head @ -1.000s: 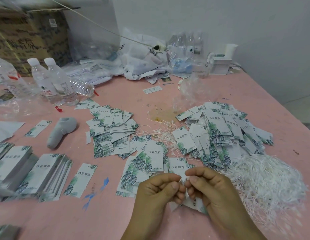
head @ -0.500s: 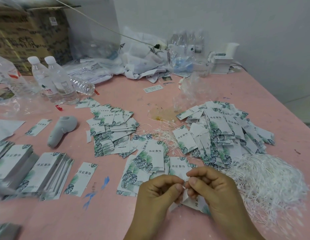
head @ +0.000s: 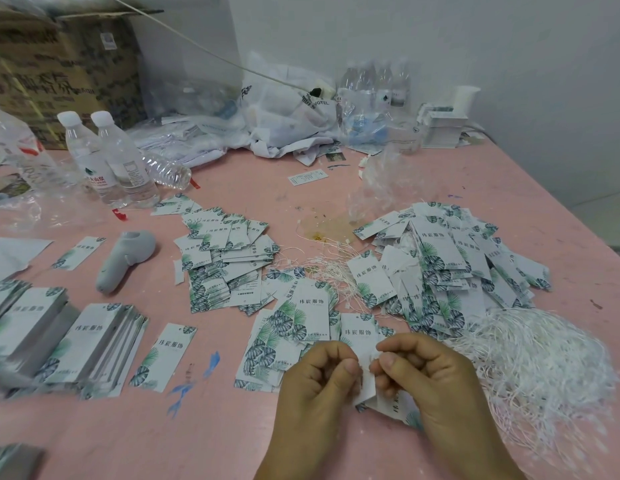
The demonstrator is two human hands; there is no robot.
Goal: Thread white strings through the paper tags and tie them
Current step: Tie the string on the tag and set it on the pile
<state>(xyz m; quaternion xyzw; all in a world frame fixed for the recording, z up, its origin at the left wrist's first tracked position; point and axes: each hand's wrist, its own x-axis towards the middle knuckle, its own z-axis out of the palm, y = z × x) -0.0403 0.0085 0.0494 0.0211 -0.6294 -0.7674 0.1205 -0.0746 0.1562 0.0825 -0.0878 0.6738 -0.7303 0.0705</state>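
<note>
Change: hands barely shifted, thumbs slightly apart.
Grip: left hand [head: 320, 382] and right hand [head: 424, 372] pinch one tag [head: 367, 382].
Done: strung pile [head: 450, 268].
Left: stacks [head: 90, 341], strings [head: 540, 362].

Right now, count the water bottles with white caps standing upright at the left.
2. One capped bottle and a second capped bottle stand side by side; others lie nearby, so more may be hidden.

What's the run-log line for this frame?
stage: threading | left hand: pinches tag | right hand: pinches tag | string pile: right of hands | table
</note>
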